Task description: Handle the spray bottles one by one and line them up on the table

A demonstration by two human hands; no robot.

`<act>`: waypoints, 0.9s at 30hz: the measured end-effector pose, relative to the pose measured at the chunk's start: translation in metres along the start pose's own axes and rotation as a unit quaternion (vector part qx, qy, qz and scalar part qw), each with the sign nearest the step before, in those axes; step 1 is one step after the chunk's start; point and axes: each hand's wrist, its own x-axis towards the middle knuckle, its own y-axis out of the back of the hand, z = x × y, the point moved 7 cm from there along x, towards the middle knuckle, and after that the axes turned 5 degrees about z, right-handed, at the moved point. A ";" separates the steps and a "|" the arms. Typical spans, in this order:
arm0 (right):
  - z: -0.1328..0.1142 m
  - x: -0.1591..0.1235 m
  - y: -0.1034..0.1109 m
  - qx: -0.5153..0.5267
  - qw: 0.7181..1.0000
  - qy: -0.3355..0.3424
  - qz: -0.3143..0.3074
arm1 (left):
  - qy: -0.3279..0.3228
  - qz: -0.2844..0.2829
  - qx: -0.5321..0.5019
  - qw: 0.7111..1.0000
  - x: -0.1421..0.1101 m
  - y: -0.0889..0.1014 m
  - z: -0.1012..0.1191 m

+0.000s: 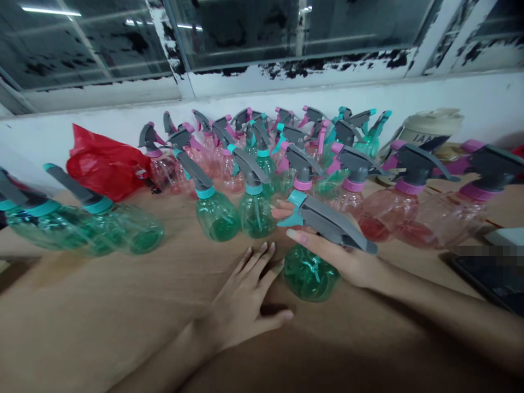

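Observation:
My right hand (347, 256) is closed around the neck of a green spray bottle (311, 275) with a grey and teal trigger head. The bottle stands upright at the table's middle, its nozzle facing left. Just left of it, my left hand (248, 300) lies flat on the table with fingers spread, holding nothing. Beyond my left fingertips stand two green spray bottles (257, 215) side by side. Right of the held bottle is a row of pink spray bottles (379, 215) with grey and pink heads.
Several more pink and green bottles crowd the back near the wall. Green bottles (143, 232) line the left side. A red plastic bag (102, 164) sits at the back left. At right are a phone (491, 278) and a pale bag with lettering (429, 128).

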 end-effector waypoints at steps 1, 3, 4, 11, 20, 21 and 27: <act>0.000 0.000 0.000 0.001 1.000 -0.002 -0.002 | -0.001 0.002 0.000 1.000 0.000 0.000 0.000; 0.001 0.000 0.000 0.003 1.000 -0.009 -0.001 | -0.001 0.007 0.000 1.000 -0.001 -0.001 0.000; 0.001 0.000 0.000 0.004 1.000 -0.013 -0.001 | 0.000 0.006 -0.001 1.000 -0.001 -0.001 -0.001; -0.004 0.001 -0.002 0.018 1.000 -0.004 -0.010 | 0.009 0.000 -0.017 1.000 -0.001 0.001 -0.002; 0.000 -0.001 0.000 0.015 1.000 -0.009 -0.004 | 0.007 -0.004 -0.019 1.000 -0.001 0.001 -0.001; 0.000 0.000 0.000 0.016 1.000 -0.006 -0.003 | 0.006 -0.003 -0.019 1.000 -0.001 0.001 -0.001; -0.009 0.003 0.002 -0.056 0.998 0.028 0.027 | 0.007 0.009 -0.027 1.000 0.001 0.003 -0.005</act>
